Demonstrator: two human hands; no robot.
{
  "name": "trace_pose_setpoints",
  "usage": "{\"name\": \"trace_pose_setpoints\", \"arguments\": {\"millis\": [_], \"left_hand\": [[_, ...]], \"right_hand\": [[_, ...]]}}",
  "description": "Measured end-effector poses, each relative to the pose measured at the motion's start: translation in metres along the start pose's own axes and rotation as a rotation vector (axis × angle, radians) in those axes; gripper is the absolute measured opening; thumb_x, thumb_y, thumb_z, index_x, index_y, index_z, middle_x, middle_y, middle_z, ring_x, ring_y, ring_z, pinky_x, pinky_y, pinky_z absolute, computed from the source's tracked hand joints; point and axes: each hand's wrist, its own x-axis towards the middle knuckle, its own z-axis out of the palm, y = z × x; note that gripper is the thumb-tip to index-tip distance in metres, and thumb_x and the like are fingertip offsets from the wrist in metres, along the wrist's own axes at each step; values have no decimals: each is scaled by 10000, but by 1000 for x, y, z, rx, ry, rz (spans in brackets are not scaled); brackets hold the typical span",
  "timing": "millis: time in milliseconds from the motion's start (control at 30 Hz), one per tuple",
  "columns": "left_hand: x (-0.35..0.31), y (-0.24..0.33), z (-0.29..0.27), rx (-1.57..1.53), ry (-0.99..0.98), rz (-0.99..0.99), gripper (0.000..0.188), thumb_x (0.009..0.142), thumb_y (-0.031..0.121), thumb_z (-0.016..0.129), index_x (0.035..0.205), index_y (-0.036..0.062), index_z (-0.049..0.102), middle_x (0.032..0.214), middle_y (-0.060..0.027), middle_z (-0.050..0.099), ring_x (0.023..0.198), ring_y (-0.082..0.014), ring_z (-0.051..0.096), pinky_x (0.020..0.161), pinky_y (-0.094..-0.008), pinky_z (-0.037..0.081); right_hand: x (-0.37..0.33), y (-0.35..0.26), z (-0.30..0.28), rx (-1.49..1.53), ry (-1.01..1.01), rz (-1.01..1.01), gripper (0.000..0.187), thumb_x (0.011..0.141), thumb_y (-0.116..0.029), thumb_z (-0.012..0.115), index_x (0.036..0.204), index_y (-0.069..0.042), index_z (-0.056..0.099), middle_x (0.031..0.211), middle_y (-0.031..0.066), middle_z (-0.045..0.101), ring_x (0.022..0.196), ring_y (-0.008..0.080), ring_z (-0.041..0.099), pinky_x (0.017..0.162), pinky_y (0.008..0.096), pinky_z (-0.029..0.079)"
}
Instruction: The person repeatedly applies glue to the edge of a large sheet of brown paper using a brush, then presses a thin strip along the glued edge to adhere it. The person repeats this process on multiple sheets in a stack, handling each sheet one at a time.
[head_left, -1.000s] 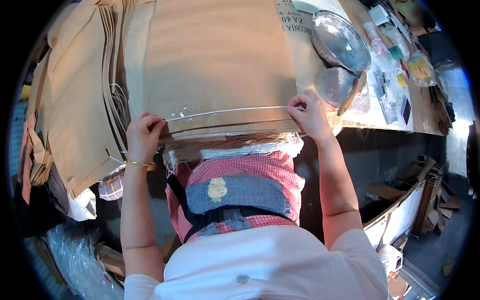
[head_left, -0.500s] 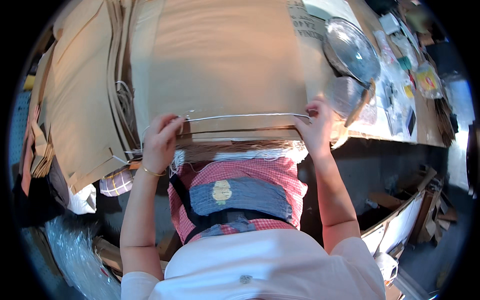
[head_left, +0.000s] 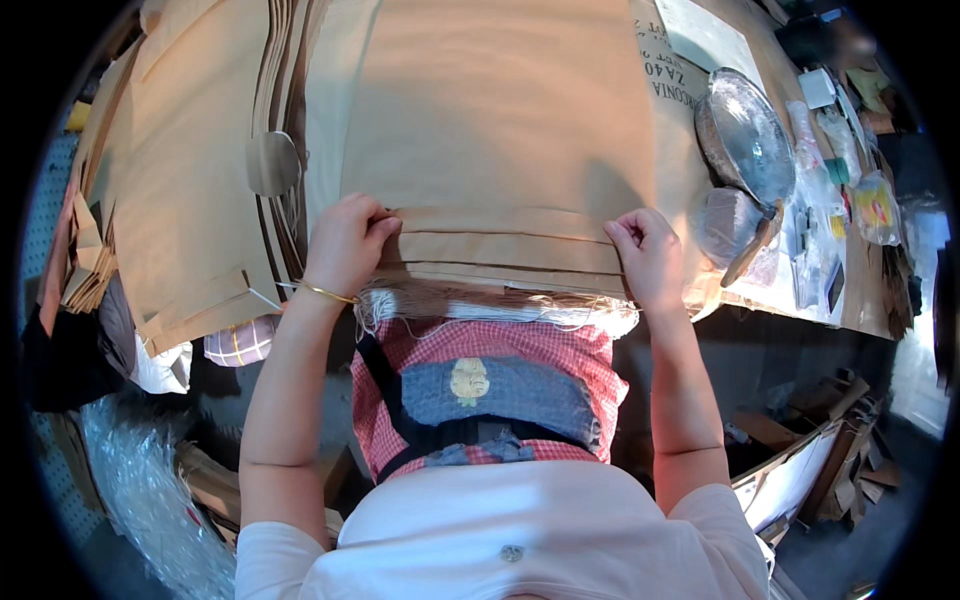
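A brown kraft paper sheet lies on the table in front of me, with creased strips along its near edge. My left hand is closed in a pinch on the left end of the fold line. At the right end, my right hand pinches the same paper edge between thumb and fingers. Between the hands the folded edge runs nearly straight. No string shows along it; whether one lies under the fold is hidden. Below it, a bundle of white strings hangs at the table edge over my checked apron.
Stacked brown paper lies left, with a round brownish disc at its edge. A metal pan with a wooden handle stands right, by a plastic-wrapped block. Plastic packets lie beyond. Clear plastic film is low left.
The white string held taut between my hands is no longer visible. The near paper edge now shows folded strips, and both hands grip it. The view has shifted, moving the scene rightward.
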Motion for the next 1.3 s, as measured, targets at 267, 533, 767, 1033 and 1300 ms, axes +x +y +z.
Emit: {"name": "trace_pose_setpoints", "arguments": {"millis": [267, 533, 767, 1033, 1300], "left_hand": [[-17, 55, 25, 382, 141, 179, 408, 823, 197, 579, 1158, -13, 477, 1099, -198, 554, 1075, -385, 520, 916, -475, 408], [-29, 27, 26, 553, -88, 52, 1188, 657, 696, 598, 1405, -119, 167, 1479, -285, 184, 1396, -393, 150, 1142, -453, 126], [-30, 31, 23, 612, -110, 34, 1210, 651, 698, 613, 1402, -131, 153, 1483, -294, 157, 1401, -394, 123, 1143, -455, 115], [-30, 31, 22, 657, -132, 29, 1207, 661, 697, 611, 1399, -138, 148, 1483, -296, 155, 1398, -402, 122, 1146, -453, 103], [-28, 17, 12, 328, -135, 70, 959, 780, 428, 677, 1432, -54, 165, 1501, -259, 151, 1404, -393, 111, 1141, -447, 121]], "right_hand": [[-17, -24, 56, -268, 229, -374, 422, 826, -155, 597, 1214, -15, 512, 1172, 138, 540, 1060, 292, 511, 950, 392, 410], [-38, 12, 12, -426, 85, -36, 818, 777, -349, 672, 1385, 64, 315, 1447, 253, 300, 1367, 354, 263, 1118, 457, 197], [-76, -5, 5, -372, -12, -214, 842, 655, -273, 771, 1343, 21, 386, 1403, 170, 400, 1315, 329, 364, 1052, 445, 339], [-67, 19, -36, 110, 46, -160, 286, 720, -59, 733, 972, 48, 651, 1121, 206, 614, 1078, 348, 573, 920, 400, 460], [-32, 5, 4, -473, 369, 17, 454, 726, -138, 708, 1117, 34, 553, 1223, 150, 539, 1078, 318, 510, 870, 427, 438]]}}
